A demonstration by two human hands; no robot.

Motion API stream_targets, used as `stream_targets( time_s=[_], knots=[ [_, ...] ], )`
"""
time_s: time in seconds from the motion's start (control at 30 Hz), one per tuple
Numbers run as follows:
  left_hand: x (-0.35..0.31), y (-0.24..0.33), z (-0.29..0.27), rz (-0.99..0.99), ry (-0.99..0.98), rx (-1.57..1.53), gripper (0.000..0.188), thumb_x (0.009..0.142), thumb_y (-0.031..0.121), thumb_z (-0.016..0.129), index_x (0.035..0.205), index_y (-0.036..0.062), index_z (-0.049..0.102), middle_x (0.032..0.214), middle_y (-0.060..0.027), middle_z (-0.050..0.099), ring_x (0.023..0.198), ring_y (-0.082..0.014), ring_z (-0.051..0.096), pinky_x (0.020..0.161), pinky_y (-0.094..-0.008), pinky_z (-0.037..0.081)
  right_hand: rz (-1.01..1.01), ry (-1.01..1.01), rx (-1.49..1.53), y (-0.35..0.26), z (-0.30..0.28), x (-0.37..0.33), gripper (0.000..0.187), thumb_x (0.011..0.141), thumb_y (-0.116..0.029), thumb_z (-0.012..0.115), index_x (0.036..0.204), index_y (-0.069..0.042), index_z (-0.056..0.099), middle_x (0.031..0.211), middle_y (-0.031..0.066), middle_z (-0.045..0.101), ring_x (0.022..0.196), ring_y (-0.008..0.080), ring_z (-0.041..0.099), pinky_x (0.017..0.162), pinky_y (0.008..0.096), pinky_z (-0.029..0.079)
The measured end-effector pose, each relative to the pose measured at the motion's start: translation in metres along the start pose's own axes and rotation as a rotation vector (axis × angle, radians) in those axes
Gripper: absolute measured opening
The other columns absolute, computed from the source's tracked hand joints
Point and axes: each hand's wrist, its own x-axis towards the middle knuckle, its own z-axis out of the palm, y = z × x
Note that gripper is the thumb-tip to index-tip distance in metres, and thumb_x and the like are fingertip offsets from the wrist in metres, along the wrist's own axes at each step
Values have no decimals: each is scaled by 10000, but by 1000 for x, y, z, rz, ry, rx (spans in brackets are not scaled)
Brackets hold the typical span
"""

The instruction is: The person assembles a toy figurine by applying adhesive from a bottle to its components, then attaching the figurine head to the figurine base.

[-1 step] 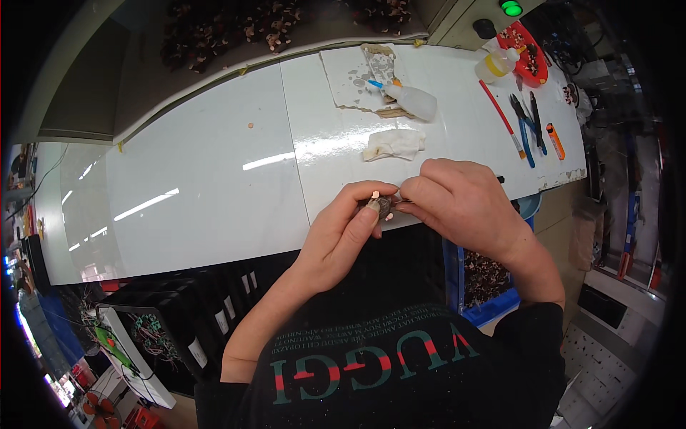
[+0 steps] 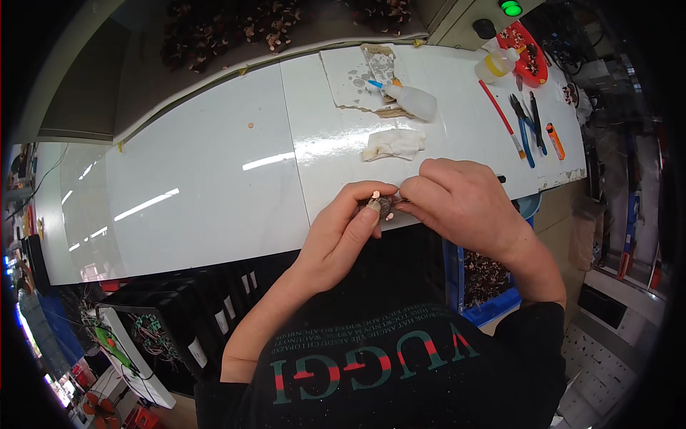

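Note:
Close to the table's front edge, my left hand (image 2: 350, 222) grips a small dark brown figurine (image 2: 385, 206) with pale pinkish bits sticking out. Thumb and fingers cover much of it. On its right side, my right hand (image 2: 457, 204) is closed in a pinch right beside the figurine. Whatever those fingertips hold is too small and too hidden to make out. Just beyond both hands, a folded white cloth (image 2: 395, 144) lies on the white table (image 2: 207, 179).
Behind the cloth, a squeeze bottle (image 2: 416, 102) lies on a stained board (image 2: 343, 79). At right are a red brush (image 2: 502, 118), pliers (image 2: 525, 132), an orange lighter (image 2: 555, 141), a yellow-labelled bottle (image 2: 495, 66) and a red tray (image 2: 541, 68). Below sits a blue bin (image 2: 493, 309) of small brown pieces.

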Motion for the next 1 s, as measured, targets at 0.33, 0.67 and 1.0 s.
stream_targets(
  time_s=[0.33,0.67,1.0],
  knots=[
    [-2,5,1,-8,3,23,282,988,195,402,1190,9,468,938,-42,530,752,-85,482,702,-226,430,-29,-63,-89,-2,-5,5,180,790,-230,640,762,-92,528,675,32,513,645,208,589,524,325,472],
    [-2,6,1,-4,-8,39,291,990,210,404,1187,8,473,926,-38,527,750,-87,482,704,-229,431,-47,-76,-107,-3,-6,5,179,791,-227,651,764,-95,533,665,34,516,630,209,597,519,329,476],
    [-3,6,-2,-19,-21,27,289,993,218,402,1185,15,476,917,-30,520,746,-84,474,703,-227,425,-69,-76,-87,-1,-5,6,194,777,-237,662,741,-100,529,647,29,504,614,204,589,497,329,464]
  ],
)
